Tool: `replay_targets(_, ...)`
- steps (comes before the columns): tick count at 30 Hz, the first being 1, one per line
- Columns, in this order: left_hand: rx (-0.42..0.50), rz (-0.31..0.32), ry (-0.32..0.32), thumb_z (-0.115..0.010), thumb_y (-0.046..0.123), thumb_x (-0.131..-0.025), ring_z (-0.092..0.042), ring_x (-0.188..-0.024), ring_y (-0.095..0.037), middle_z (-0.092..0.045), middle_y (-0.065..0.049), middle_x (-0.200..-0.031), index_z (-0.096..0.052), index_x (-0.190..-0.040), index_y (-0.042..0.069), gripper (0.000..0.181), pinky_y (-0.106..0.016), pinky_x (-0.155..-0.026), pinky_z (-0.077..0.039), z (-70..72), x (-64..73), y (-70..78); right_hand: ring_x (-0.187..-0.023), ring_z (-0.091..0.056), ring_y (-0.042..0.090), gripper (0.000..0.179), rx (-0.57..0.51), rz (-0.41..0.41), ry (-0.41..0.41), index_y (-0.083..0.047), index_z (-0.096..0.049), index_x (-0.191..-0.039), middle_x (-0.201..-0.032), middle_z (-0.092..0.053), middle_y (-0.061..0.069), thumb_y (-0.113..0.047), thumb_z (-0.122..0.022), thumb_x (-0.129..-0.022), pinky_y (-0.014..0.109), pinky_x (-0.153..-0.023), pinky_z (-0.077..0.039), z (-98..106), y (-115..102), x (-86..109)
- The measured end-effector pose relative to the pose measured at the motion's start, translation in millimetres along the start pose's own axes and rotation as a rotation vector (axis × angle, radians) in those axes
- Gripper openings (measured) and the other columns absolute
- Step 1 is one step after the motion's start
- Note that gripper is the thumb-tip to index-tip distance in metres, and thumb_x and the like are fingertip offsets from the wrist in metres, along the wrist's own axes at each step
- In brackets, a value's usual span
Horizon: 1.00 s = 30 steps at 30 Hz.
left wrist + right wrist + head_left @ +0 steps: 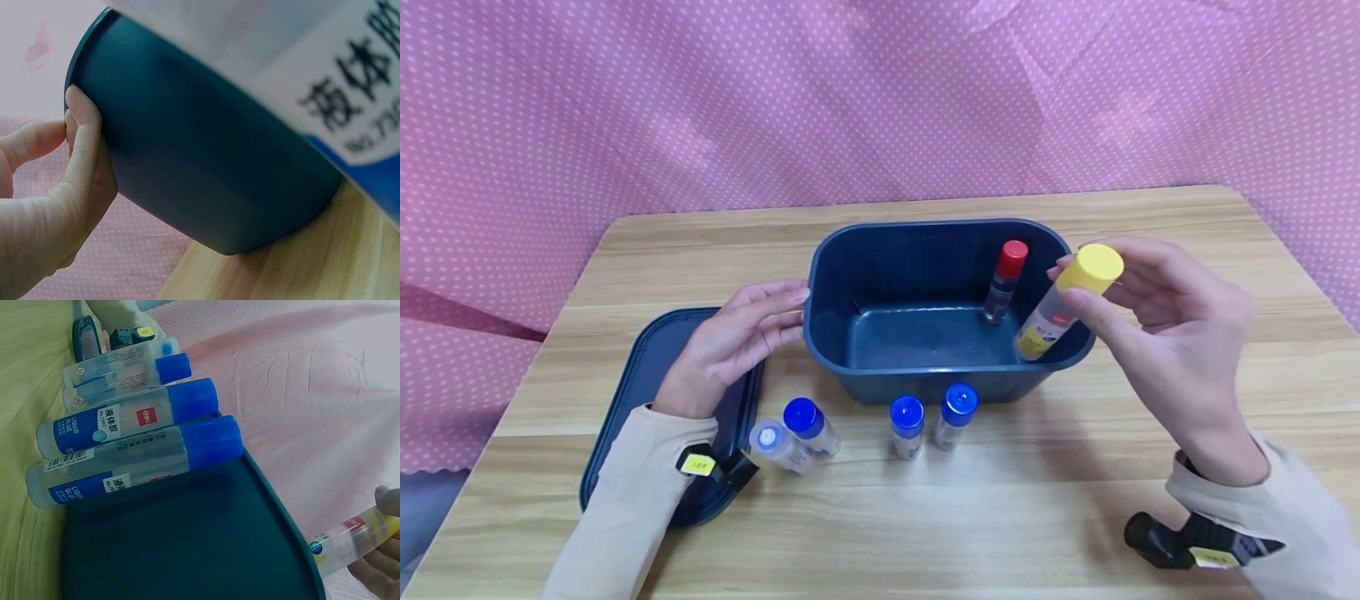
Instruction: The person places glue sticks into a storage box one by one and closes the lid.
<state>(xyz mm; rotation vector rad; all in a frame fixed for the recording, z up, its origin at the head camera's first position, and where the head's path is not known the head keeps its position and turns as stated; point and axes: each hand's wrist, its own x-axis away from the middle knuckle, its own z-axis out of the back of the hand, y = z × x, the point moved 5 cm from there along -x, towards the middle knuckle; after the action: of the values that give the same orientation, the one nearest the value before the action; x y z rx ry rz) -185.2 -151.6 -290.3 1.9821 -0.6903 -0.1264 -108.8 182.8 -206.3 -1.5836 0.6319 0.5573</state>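
My right hand (1187, 329) grips a yellow-capped liquid glue bottle (1045, 325) near its cap. The bottle tilts, its lower end inside the right side of a dark blue plastic bin (917, 382). Also in the bin, a red-capped bottle (997, 296) leans near the back right. With fingers nearly straight, my left hand (722, 346) touches the bin's left outer wall. Several clear glue bottles stand in front of the bin; blue caps top most, such as this glue bottle (134, 422), and one bottle (782, 447) has a clear top.
A dark blue lid (655, 392) lies on the wooden table (940, 525) at the left, partly under my left forearm. Behind the table and at its sides hangs a pink dotted cloth (850, 108). A wrist camera (1172, 542) is strapped at my right sleeve.
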Motion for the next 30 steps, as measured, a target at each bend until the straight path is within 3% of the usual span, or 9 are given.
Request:
replay_targets(9,0.001,-0.001,-0.003,-0.051,0.002,-0.099,-0.066,-0.092,-0.018,-0.069,-0.01,-0.103,-0.069,-0.106,0.002,0.019,-0.029,-0.082,-0.056,-0.4,-0.1,0.2,-0.09,-0.069,0.02,0.036,0.178,-0.103,-0.04,0.015,-0.062,-0.109,-0.098,-0.071,0.017,0.018,-0.072,-0.074,0.022,-0.08,-0.055,0.7,9.4,2.6)
replay_targets(15,0.012,-0.01,-0.036,-0.05,0.002,-0.1,-0.066,-0.091,-0.018,-0.068,-0.01,-0.102,-0.069,-0.106,0.002,0.02,-0.029,-0.082,-0.056,-0.1,-1.2,0.1,-0.089,-0.069,0.018,0.038,0.234,-0.152,-0.065,0.012,-0.064,-0.11,-0.098,-0.072,0.012,0.019,-0.072,-0.074,0.021,-0.079,-0.055,2.1,15.2,4.1)
replay_targets(22,0.018,-0.017,-0.055,-0.048,0.002,-0.1,-0.066,-0.091,-0.018,-0.068,-0.01,-0.102,-0.068,-0.107,0.001,0.022,-0.029,-0.082,-0.056,0.5,-1.9,0.1,-0.089,-0.068,0.011,0.039,0.439,-0.162,-0.127,0.008,-0.064,-0.113,-0.101,-0.07,0.003,0.013,-0.074,-0.076,0.016,-0.076,-0.054,2.8,20.0,5.6)
replay_targets(26,0.021,-0.016,-0.058,-0.047,0.002,-0.101,-0.066,-0.091,-0.018,-0.068,-0.01,-0.102,-0.068,-0.107,0.001,0.022,-0.029,-0.082,-0.056,1.0,-1.7,-0.2,-0.093,-0.068,0.011,0.04,0.449,-0.171,-0.134,0.008,-0.064,-0.114,-0.104,-0.069,0.003,0.013,-0.075,-0.076,0.017,-0.076,-0.054,3.1,23.0,6.2)
replay_targets(30,0.02,-0.017,-0.06,-0.046,0.002,-0.101,-0.066,-0.091,-0.018,-0.069,-0.009,-0.101,-0.069,-0.106,0.002,0.023,-0.029,-0.081,-0.056,0.9,-1.3,0.2,-0.096,-0.067,0.013,0.038,0.348,-0.191,-0.141,0.009,-0.064,-0.113,-0.105,-0.067,0.007,0.014,-0.074,-0.076,0.019,-0.079,-0.053,2.5,27.0,6.5)
